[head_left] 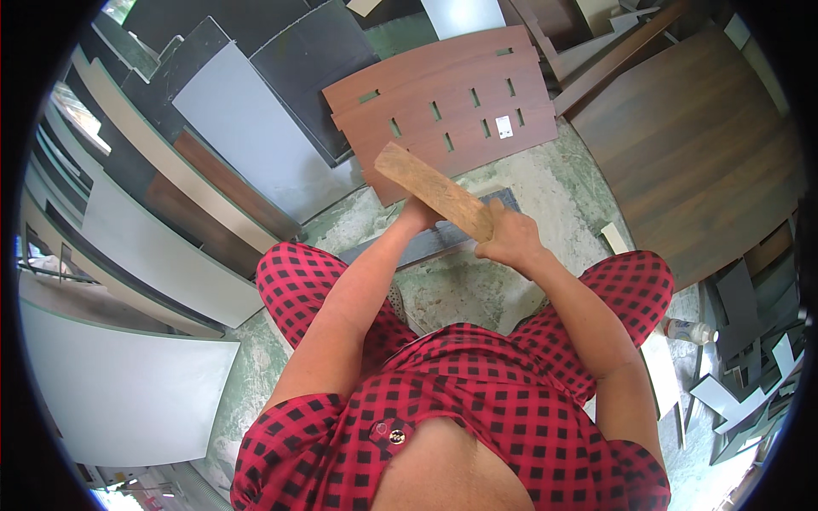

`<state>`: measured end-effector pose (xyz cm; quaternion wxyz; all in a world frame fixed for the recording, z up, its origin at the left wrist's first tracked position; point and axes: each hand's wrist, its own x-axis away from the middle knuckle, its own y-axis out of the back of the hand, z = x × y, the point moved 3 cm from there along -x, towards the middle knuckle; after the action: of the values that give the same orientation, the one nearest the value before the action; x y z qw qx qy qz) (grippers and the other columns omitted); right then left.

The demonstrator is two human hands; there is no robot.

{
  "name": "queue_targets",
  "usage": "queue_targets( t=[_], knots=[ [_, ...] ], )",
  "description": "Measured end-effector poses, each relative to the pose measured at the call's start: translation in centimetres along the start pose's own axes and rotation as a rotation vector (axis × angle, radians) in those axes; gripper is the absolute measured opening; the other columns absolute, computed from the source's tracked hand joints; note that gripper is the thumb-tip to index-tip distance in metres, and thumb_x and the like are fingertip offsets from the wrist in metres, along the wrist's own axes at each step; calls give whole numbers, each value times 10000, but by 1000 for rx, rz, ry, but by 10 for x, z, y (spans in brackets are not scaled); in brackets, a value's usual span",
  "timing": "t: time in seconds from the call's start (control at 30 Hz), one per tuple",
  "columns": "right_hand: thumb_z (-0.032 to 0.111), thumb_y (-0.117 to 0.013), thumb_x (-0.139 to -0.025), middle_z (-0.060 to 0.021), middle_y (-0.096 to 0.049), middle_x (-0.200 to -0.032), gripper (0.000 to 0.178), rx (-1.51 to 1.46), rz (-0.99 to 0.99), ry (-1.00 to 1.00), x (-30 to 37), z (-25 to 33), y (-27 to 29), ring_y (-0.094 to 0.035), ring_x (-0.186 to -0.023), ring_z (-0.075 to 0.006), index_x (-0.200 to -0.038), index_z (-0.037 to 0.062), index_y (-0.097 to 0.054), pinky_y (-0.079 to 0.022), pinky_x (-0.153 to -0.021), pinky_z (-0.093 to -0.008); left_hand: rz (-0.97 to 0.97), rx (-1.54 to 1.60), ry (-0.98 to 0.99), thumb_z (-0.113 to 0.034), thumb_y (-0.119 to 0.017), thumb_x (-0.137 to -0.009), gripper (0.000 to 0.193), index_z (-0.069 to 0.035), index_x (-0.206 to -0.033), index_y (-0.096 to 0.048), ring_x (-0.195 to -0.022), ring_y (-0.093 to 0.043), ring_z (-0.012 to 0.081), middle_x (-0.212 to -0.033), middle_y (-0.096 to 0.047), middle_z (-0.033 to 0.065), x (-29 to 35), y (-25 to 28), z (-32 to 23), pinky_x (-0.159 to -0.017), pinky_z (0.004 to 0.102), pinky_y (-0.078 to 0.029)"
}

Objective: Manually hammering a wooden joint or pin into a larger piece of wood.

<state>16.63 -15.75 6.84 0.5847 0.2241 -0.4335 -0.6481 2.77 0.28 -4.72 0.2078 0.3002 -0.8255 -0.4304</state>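
One brown oblong wooden block (436,192) sits clamped in right hand (511,236) over flat dark-grey board (426,244); left hand (419,212) partly hidden, grip indeterminable; work apparently underway, remainder unclear.

Mottled grey-green concrete floor (562,200) lies open right of the hands (513,234), as far as a large dark-brown wood-grain panel (690,162). Ahead, a reddish-brown slotted board (456,85) blocks the way; on the left, a pale-grey flat sheet (251,128). A thick tan wooden block (430,189) slants over a long dark-grey board (423,244), partly obstructing it from above.
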Motion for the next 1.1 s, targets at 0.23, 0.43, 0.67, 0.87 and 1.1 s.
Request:
queue_targets(
  t=[0.23, 0.43, 0.67, 0.87, 1.1],
  knots=[
    [401, -768, -542, -221, -649, -934, 709, -173, 32, -122, -11, -6, 8, -632, -911, -370, -1065, -10, -521, -490, -808, -422, 106, 445, 342, -209, -783, -633, 504, -37, -1082, -631, -926, -644, 308, -945, -689, 134, -2, 7, 12, -837, 388, -489],
    [318, -825, -601, -138, -649, -829, 528, -614, -222, -283, -53, -79, -28, -622, -712, -243, -927, -41, -615, -487, -650, -368, -102, 211, 317, -200, -803, -568, 502, -46, -1026, -665, -880, -661, 268, -933, -692, 128, -1, 45, -12, -797, 357, -505],
    [360, -800, -618, -173, -650, -915, 592, -603, -270, -680, -67, -176, -90, -615, -794, -267, -948, -104, -638, -475, -743, -392, -85, 581, -56, -141, -761, -589, 525, -87, -1100, -649, -914, -637, 210, -1016, -672, 97, 36, 145, -115, -825, 325, -497],
    [347, -756, -673, -221, -650, -1070, 508, -142, 175, -872, -60, -220, -159, -629, -1017, -300, -1030, -3, -667, -479, -874, -396, -77, 392, -194, -111, -744, -564, 486, -70, -1041, -657, -898, -639, 289, -977, -667, 136, 72, 169, -93, -765, 374, -490],
    [386, -762, -709, -175, -619, -645, 450, -79, -54, -186, -126, -148, -117, -594, -470, -273, -742, -41, -626, -460, -421, -358, -200, 273, 198, -105, -715, -583, 514, -64, -1091, -649, -973, -629, 329, -978, -668, 175, 82, 173, -52, -825, 404, -495]
  ],
)
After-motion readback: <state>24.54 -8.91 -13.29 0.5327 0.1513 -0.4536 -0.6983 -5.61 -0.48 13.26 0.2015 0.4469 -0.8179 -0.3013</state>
